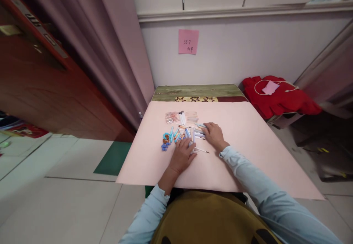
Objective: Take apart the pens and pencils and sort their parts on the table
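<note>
My left hand (181,155) lies over the front of a pile of pen parts, its fingers stretched forward and its thumb apart. Under and around its fingertips are pale pen barrels (193,135), partly hidden. At the pile's right edge rests my right hand (214,135), fingers apart and touching light blue and white pieces. Small turquoise, brown and blue caps (166,141) are gathered to the left of the pile. Turquoise barrels (171,133) lie beside them. Farther back sit white refills with black tips (182,117), between clear tubes (172,117). One thin white refill (202,150) points right between my hands.
A pale pink sheet (220,174) covers most of the table. Red cloth with a white cable (275,97) lies to the right. A brown door (55,89) and purple curtain (121,34) stand at left. A pink note (188,42) hangs on the wall.
</note>
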The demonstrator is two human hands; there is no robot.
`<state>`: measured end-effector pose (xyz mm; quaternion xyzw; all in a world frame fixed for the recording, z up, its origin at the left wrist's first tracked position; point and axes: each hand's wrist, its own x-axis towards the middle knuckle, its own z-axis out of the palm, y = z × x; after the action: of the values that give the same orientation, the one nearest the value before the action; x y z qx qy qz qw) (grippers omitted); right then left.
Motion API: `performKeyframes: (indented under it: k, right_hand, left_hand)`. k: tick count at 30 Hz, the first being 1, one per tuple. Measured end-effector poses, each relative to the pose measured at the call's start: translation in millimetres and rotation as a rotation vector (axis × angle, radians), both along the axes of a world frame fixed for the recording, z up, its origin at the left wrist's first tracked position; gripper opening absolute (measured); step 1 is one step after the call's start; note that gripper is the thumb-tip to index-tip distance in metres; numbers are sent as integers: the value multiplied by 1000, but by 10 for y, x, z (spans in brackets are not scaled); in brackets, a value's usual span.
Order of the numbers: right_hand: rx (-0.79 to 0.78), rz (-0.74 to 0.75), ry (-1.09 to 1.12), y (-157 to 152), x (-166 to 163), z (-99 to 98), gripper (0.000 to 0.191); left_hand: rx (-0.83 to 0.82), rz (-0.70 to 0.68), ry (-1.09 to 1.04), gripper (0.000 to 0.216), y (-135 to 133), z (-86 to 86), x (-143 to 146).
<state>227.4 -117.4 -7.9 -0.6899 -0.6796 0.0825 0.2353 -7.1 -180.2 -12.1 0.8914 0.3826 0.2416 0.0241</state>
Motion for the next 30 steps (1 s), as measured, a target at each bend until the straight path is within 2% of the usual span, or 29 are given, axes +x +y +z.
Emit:
performKeyframes:
  k: [9,16,21,25,30]
  right_hand:
    - [-23,53,105,-145,-145,-26,38]
    - [154,-76,220,-233,-154,-139,43]
    - [136,-26,231,-222,-139,-146,37]
    - [146,89,271,-217,-133,-154,33]
    - [122,162,231,-207,-148,-167,54]
  left_hand:
    - [-11,7,10,46,1,20,0]
    - [16,27,-13,43,-6,-7,-16]
    - [1,-24,65,65,9,33,6]
    - [-8,-16,94,63,12,58,31]
    - [33,71,55,57,-15,53,39]
